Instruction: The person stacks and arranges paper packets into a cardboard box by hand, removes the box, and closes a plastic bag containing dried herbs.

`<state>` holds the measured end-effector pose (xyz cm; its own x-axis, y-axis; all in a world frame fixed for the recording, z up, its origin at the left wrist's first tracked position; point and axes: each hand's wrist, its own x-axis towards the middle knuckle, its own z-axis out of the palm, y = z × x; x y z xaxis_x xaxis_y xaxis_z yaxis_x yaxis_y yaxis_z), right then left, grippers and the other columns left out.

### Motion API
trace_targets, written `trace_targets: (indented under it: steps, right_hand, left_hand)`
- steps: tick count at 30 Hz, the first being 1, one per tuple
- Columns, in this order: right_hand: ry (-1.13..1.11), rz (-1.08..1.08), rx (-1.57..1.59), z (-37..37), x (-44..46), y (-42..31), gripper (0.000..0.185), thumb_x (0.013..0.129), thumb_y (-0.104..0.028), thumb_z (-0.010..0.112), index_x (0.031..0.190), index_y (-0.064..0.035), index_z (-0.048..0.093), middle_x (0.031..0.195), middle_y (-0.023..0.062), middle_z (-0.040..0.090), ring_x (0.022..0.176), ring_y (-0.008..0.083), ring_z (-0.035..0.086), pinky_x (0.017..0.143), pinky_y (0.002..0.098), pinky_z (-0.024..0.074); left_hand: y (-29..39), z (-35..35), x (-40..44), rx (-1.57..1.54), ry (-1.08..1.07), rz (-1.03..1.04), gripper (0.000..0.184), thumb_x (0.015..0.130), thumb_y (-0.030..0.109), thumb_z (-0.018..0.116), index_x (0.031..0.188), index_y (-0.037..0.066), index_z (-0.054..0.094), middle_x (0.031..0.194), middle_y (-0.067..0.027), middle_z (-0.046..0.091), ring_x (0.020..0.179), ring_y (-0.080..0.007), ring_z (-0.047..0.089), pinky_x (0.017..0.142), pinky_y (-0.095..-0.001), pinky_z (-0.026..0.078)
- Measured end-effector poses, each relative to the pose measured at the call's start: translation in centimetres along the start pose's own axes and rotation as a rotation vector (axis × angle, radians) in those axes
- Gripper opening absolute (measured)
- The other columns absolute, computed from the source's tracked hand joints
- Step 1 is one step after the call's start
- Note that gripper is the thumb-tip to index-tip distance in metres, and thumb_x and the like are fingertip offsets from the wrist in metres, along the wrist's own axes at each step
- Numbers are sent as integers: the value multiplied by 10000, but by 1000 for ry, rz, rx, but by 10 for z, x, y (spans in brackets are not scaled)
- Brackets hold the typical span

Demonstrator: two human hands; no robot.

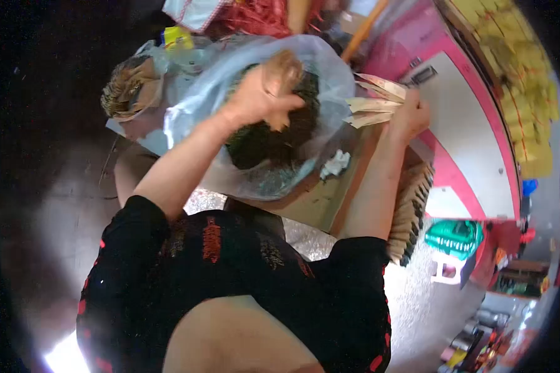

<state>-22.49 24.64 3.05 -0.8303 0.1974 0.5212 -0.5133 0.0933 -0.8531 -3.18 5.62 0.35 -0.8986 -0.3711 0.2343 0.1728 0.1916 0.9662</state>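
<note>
Fanning pale, flat strips point(374, 104)

Single head-worn view, facing forward and steeply down.

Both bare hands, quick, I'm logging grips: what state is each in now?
Left hand: over dark loose contents of the translucent plastic bag; too blurred to tell its grip.
Right hand: closed on fanned pale, flat strips.

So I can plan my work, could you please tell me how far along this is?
The row of rolled pieces looks done. The right hand holds fanned strips; the left hand, blurred, is over the bag. Apparently left to use: dark material inside.
</note>
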Motion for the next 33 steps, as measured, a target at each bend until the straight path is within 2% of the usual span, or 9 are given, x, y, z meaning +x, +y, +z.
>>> trace_targets:
  steps: [2, 5, 11, 14, 21, 26, 28, 31, 33]
  right_hand:
    - [-38, 298, 436, 43, -23, -3, 158, 783, -115, 562, 761, 37, 527, 729, 112, 569, 596, 215, 566, 556, 335, 476]
    - [-132, 535, 561, 89, -56, 4, 154, 783, -109, 546, 799, 42, 524, 769, 133, 581, 623, 244, 599, 548, 359, 498]
    - [-360, 691, 733, 120, -106, 22, 182, 788, -90, 501, 867, 72, 520, 846, 187, 587, 673, 314, 628, 562, 402, 544]
    - [-418, 830, 694, 119, -116, 8, 163, 786, -70, 503, 843, 78, 542, 865, 192, 595, 737, 303, 630, 652, 405, 534]
    - [-687, 918, 650, 117, -112, 14, 158, 762, -67, 514, 869, 29, 579, 815, 114, 602, 714, 226, 622, 629, 333, 510]
    - [-770, 735, 488, 127, -94, 74, 173, 792, -141, 496, 836, -18, 610, 790, 66, 601, 678, 176, 595, 564, 327, 464]
    - [-852, 7, -102, 117, -83, 82, 205, 795, -164, 514, 853, 4, 617, 783, 44, 594, 687, 152, 567, 577, 318, 444]
    - [-694, 220, -41, 95, -90, 8, 264, 788, -191, 551, 923, 29, 604, 825, 41, 596, 731, 147, 551, 657, 297, 452]
    - [-817, 5, 143, 87, -97, -24, 305, 785, -220, 589, 968, 23, 594, 857, 46, 598, 770, 137, 549, 696, 276, 446]
  left_hand:
    - [7, 6, -6, -69, -23, 47, 709, 633, 80, 772, 1212, 35, 367, 899, -80, 572, 532, -117, 549, 443, -264, 455]
    - [-5, -6, -7, 356, 154, 393, 802, 536, 220, 851, 1182, 21, 418, 1095, -147, 491, 1070, -280, 482, 942, -334, 377]
    - [-11, -45, -9, 555, 344, 529, 739, 550, 203, 835, 1151, 23, 446, 1095, -130, 505, 1032, -246, 505, 920, -321, 392]
    - [-8, -58, -8, 253, 102, 162, 651, 609, 157, 798, 1160, 23, 478, 1016, -40, 590, 942, -100, 520, 883, -280, 419]
    - [1, -52, 6, 392, 82, 250, 512, 648, 120, 720, 1118, 45, 533, 978, -100, 630, 897, -190, 601, 830, -312, 459]
    - [1, -47, 20, 520, 137, 273, 343, 646, 175, 693, 962, 91, 590, 855, -150, 635, 849, -323, 609, 743, -387, 479]
    - [0, -47, 23, 531, 154, 284, 336, 647, 185, 694, 953, 91, 592, 856, -153, 635, 841, -324, 610, 730, -392, 480]
    - [12, -48, 26, 550, 163, 311, 312, 651, 208, 695, 922, 90, 597, 854, -157, 636, 818, -330, 612, 697, -411, 480]
    - [28, -50, 29, 670, 45, 222, 423, 650, 186, 724, 1034, 104, 567, 864, -149, 631, 836, -329, 609, 717, -398, 479]
